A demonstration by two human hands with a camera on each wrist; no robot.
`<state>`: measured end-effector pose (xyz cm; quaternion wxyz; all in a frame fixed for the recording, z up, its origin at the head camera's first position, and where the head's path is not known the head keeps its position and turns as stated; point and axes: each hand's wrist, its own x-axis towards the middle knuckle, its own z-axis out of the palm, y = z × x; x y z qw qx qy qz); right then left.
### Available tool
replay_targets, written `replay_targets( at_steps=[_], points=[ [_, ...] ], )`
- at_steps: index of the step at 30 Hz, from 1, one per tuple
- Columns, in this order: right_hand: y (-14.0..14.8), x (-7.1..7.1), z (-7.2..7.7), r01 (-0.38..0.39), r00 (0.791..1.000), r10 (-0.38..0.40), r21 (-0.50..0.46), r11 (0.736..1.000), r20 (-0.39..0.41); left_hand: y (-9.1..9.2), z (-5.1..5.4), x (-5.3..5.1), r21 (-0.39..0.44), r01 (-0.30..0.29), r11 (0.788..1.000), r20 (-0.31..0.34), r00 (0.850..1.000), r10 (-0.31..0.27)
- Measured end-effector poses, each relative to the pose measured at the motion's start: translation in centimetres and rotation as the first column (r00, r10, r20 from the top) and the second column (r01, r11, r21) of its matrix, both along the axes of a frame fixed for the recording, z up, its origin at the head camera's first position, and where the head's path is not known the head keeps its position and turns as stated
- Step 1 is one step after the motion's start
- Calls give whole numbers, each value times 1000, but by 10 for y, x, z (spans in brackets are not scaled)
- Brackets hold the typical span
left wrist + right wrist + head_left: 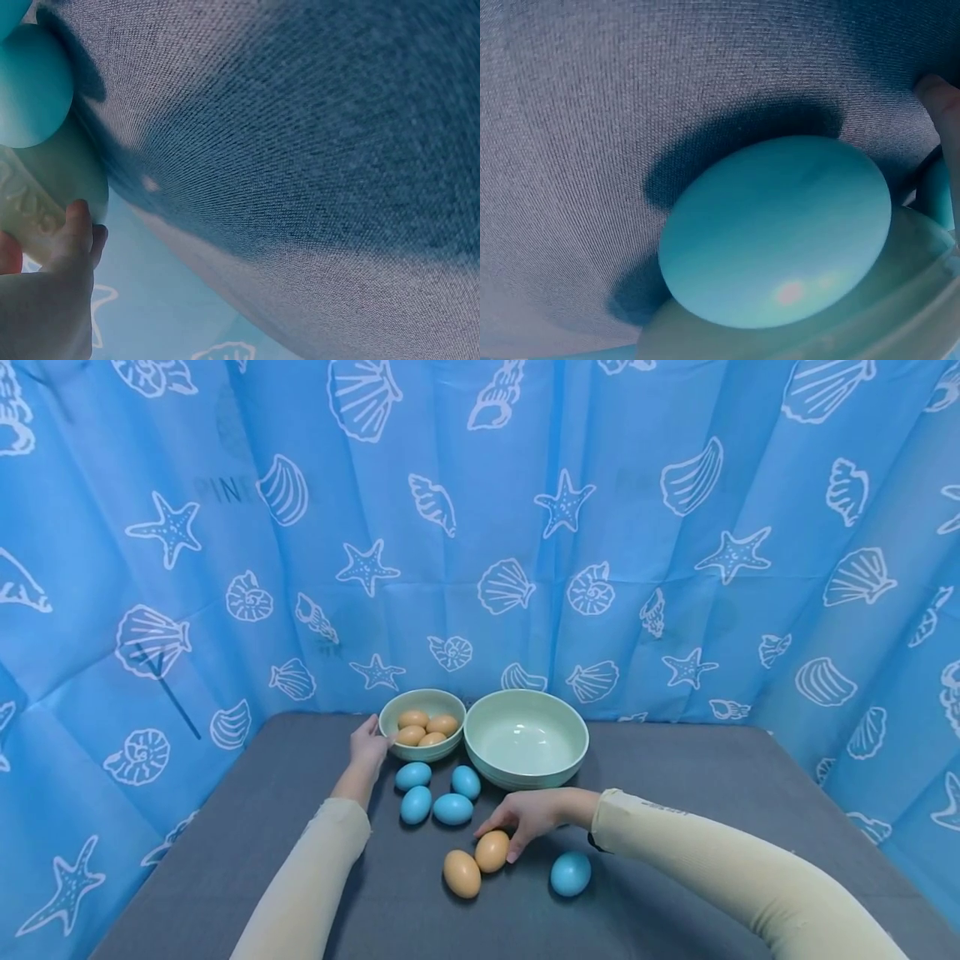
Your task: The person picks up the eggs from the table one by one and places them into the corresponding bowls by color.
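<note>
In the head view the left hand (367, 749) grips the left rim of the smaller green bowl (390, 745), which holds several tan eggs (441, 725). The left wrist view shows that hand (56, 300) with its fingers against the bowl's wall (64, 176). Lower right of the bowls, the right hand (534, 814) pinches a tan egg (492, 852) between thumb and fingers, on the table. A second tan egg (462, 873) lies just beside it. Only a finger of the right hand (943, 112) shows in the right wrist view, where its egg is out of sight.
A larger green bowl (525, 735), empty, stands right of the smaller one. Several blue eggs (453, 809) lie in front of the smaller bowl on the grey table (675, 793). Another blue egg (571, 873) lies below the right forearm. A blue curtain (480, 543) hangs behind.
</note>
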<state>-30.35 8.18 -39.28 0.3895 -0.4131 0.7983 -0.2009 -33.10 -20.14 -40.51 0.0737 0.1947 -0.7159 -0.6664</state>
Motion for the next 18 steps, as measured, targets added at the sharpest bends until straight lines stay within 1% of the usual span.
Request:
replay_targets(
  at_steps=[6,12,18],
  points=[
    [-1,1,-1,16,1000,-16,-7,1000,-8,0,-1,-1,3,-7,1000,10,1000,7],
    [-1,2,0,28,1000,-28,-7,1000,-2,0,-2,-1,12,-7,1000,-5,1000,7],
    [0,1,-1,38,999,-38,-15,999,-3,2,1,1,14,-8,1000,-5,1000,8]
  ],
)
